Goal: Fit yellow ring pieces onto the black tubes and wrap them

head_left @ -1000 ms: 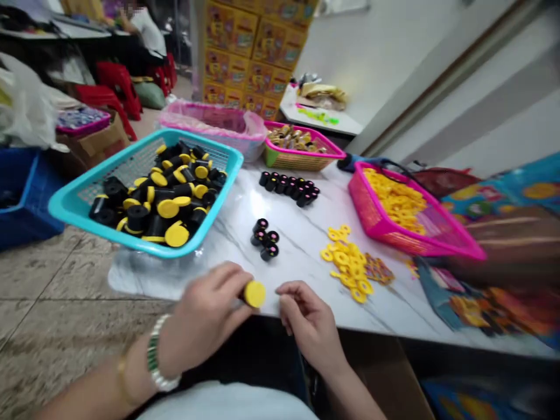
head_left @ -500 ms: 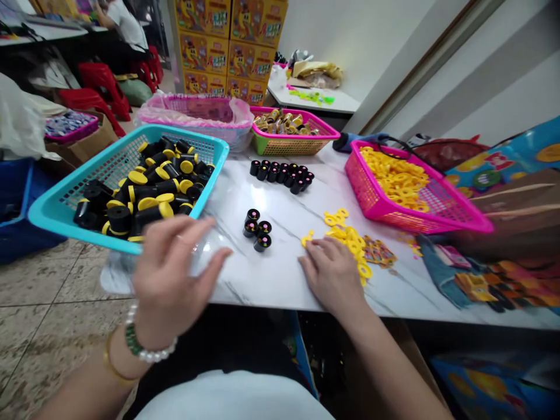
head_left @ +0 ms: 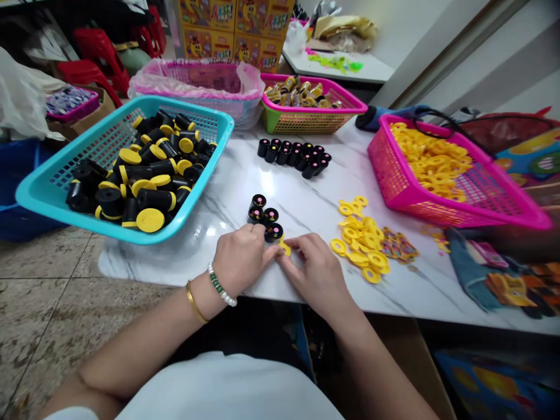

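My right hand (head_left: 314,273) pinches a small yellow plastic ring piece (head_left: 285,247) between thumb and fingers, just in front of a small group of black cups (head_left: 271,216). Against that group rests my left hand (head_left: 242,256), its fingers curled and its thumb meeting my right hand's fingertips. Whatever the left fingers hold is hidden. Pink dots show inside the black cups, which stand upright. To the right of my right hand lies a loose pile of yellow ring pieces (head_left: 361,239), with small printed packets (head_left: 399,245) beside it.
A turquoise basket (head_left: 32,195) of black cylinders with yellow caps stands at left. Several black cups (head_left: 294,155) are grouped farther back. A pink basket (head_left: 464,216) of yellow pieces sits at right. Behind are a pink-and-green basket (head_left: 306,121) and a plastic-lined basket (head_left: 196,105).
My left hand has come from beside the turquoise basket rightward to the small cup group. My right hand has moved left from the yellow pile with a yellow ring piece. The view has shifted slightly.
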Available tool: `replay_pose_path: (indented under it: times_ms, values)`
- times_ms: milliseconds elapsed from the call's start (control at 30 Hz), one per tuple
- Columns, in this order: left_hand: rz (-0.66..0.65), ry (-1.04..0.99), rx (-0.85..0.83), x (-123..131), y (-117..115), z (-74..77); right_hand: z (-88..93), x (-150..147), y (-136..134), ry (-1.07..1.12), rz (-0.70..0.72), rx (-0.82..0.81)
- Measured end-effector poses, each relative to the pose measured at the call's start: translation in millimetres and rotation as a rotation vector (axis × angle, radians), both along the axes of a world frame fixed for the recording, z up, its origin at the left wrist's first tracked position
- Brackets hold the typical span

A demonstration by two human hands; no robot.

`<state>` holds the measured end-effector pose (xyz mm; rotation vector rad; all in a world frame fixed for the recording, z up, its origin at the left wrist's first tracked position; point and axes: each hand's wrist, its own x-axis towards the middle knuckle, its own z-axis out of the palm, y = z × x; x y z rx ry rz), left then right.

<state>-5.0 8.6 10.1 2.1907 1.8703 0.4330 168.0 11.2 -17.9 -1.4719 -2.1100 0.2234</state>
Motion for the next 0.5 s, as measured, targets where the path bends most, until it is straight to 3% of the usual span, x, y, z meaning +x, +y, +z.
replay_pose_path:
  times_ms: [267, 367, 500]
  values:
    - [-0.015, -0.044, -0.068, -5.0, -1.4, -4.2, 15.1, 10.8, -0.9, 0.237, -0.048, -0.417]
    - [-0.026, -0.054, -0.114, -4.3, 1.4, -2.5, 14.0, 13.9, 9.5, 0.389, -0.065, -0.475]
    - [-0.049, -0.084, -0.105, -3.5, 3.4, -1.1, 17.4, 7.8, 18.1, 0.458, 0.025, -0.561]
